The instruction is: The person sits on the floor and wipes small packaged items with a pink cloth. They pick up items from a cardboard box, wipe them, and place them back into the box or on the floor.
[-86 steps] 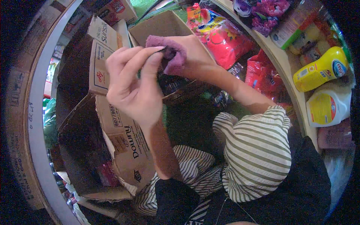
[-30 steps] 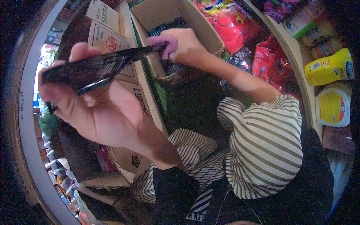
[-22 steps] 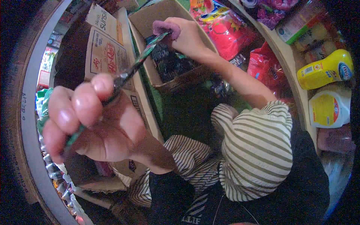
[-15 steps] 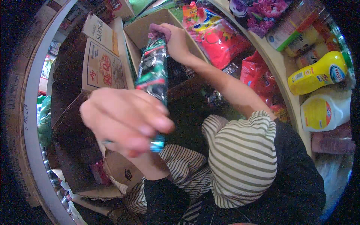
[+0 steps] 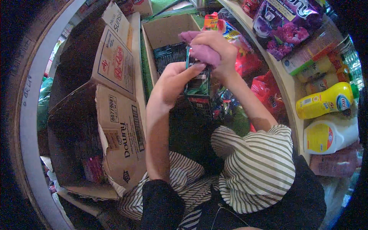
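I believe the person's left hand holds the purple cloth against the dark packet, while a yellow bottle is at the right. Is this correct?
Not quite: in the head view, the right hand holds the purple cloth against the dark packet. The yellow bottle is at the right, as you say.

Both arms are held out in front of the body, and the hands are brought close together. The left forearm (image 5: 158, 142), bared below a dark sleeve (image 5: 161, 203), is extended almost straight ahead; the left hand (image 5: 171, 82) is closed in a grip, with its thumb (image 5: 196, 69) pointed toward the right and its fingers mostly hidden. The right forearm (image 5: 251, 96) is slanted inward, its elbow hidden from view. The right hand (image 5: 222, 48) is placed slightly farther out, its fingers curled.
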A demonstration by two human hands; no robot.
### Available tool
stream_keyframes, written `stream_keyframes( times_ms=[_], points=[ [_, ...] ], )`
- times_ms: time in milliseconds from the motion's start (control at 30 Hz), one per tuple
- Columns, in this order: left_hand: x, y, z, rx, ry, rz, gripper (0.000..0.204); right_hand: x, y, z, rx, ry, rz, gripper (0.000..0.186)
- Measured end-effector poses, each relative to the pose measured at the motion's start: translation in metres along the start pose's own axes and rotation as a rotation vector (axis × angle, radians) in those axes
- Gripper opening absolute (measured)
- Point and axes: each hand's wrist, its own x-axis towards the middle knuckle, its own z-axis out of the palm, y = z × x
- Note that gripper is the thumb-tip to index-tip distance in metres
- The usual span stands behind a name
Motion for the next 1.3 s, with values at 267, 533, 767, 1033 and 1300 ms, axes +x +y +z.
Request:
stream_keyframes(
  times_ms=[267,533,767,1033,1300],
  points=[
    [-0.015,0.02,0.007,-0.487,0.139,0.115,0.024,-0.033,-0.005,0.035,0.788,0.007,0.455,0.091],
    [-0.021,0.012,0.053,-0.159,0.163,0.132,0.02,-0.031,0.017,0.048,1.159,0.071,0.339,0.025],
    [-0.039,0.015,0.087,0.0,0.13,0.31,0.024,-0.005,0.029,0.01,0.916,-0.08,0.255,0.022],
    [-0.055,0.01,0.108,0.422,-0.082,0.221,0.018,-0.014,0.052,0.0,0.905,-0.111,0.257,0.019],
    [-0.061,0.011,0.11,0.372,-0.349,0.619,0.034,-0.002,0.074,-0.007,0.873,-0.048,0.202,0.018]
  ],
)
